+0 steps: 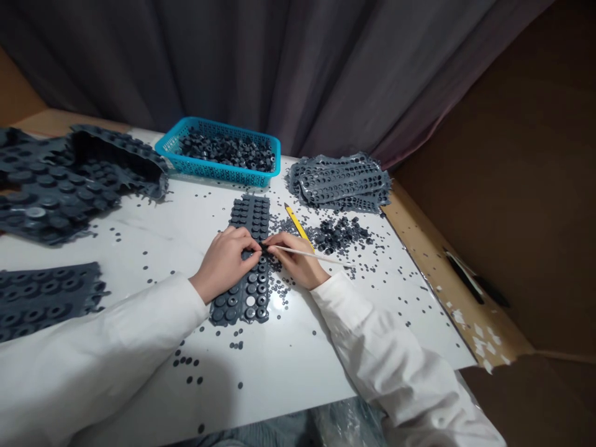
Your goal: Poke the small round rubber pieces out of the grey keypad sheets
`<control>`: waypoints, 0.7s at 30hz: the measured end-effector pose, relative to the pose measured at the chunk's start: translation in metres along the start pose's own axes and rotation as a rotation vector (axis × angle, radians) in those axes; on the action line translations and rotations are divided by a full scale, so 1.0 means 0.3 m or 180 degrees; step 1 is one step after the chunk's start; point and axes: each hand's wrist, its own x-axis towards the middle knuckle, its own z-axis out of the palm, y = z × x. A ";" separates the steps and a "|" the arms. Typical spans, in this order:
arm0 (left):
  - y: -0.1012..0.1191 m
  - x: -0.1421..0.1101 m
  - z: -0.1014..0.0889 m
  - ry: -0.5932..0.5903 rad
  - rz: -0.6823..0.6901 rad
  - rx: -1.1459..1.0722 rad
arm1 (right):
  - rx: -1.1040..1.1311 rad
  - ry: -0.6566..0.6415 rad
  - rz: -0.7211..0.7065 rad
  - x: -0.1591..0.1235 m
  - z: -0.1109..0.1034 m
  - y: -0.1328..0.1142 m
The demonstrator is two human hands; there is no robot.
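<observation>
A dark grey moulded rubber sheet (251, 288) with rows of round knobs lies lengthwise in front of me. Over its middle, my left hand (228, 257) is closed in a pinch at a small black rubber piece (264, 247). Just to the right, my right hand (298, 257) is closed around a thin white stick (321, 256), whose long end points out to the right. The stick's working tip is hidden at the fingertips, which meet those of the left hand. One knob near the sheet's lower end has a white top.
Behind the sheet stands a blue basket (216, 171) full of small dark rubber parts. Punched sheets (344, 180) are stacked at the back right, near a yellow cutter-like tool (298, 225) and a pile of black pieces (342, 236). More knobbed sheets (51, 180) lie left; small discs litter the table.
</observation>
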 end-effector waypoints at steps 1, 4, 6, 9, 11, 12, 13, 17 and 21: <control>-0.002 0.000 0.001 0.0011 0.0001 -0.0053 | 0.0127 0.0037 0.0166 -0.002 -0.001 0.000; -0.009 -0.001 0.004 0.0055 0.0013 -0.0189 | 0.0641 0.0135 0.0511 -0.009 -0.001 0.007; -0.012 -0.001 0.004 0.0067 0.0027 -0.0237 | 0.0913 0.0212 0.0557 -0.013 -0.002 0.013; -0.011 -0.003 0.001 0.0074 0.0044 -0.0277 | 0.0824 0.0387 0.0554 -0.015 -0.007 0.012; -0.009 -0.004 -0.002 0.0082 0.0045 -0.0287 | 0.0601 0.0478 0.0571 -0.013 -0.012 0.008; -0.008 -0.004 -0.004 0.0081 0.0044 -0.0288 | 0.0529 0.0500 0.0582 -0.011 -0.014 0.005; -0.007 -0.004 -0.005 0.0080 0.0045 -0.0290 | 0.0500 0.0501 0.0597 -0.010 -0.016 0.003; -0.006 -0.003 -0.008 0.0059 0.0041 -0.0300 | 0.0574 0.0426 0.0575 -0.007 -0.021 -0.003; -0.008 -0.003 -0.006 0.0027 0.0038 -0.0310 | 0.0810 0.0195 0.0310 -0.009 -0.021 -0.007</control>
